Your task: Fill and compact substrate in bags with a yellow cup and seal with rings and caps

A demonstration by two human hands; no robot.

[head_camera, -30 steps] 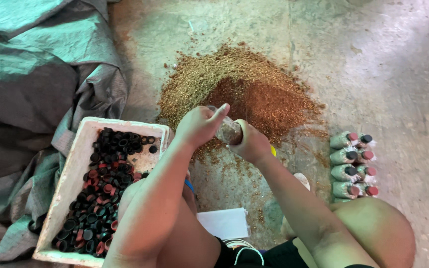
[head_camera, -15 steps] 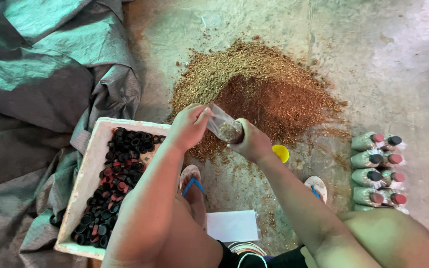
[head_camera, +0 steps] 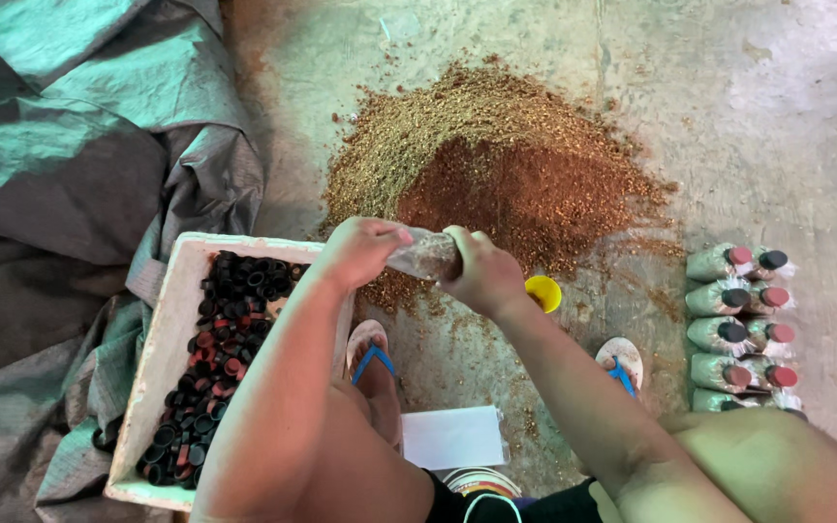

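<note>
We held a small clear bag (head_camera: 425, 257) of brown grain between both hands, just above the near edge of the grain pile (head_camera: 496, 165) on the floor. Our left hand (head_camera: 360, 250) pinched one end; our right hand (head_camera: 481, 271) wrapped the other. A yellow cup (head_camera: 542, 292) lay beside, a box of caps (head_camera: 171, 329) left, filled bags (head_camera: 738, 329) right.
</note>
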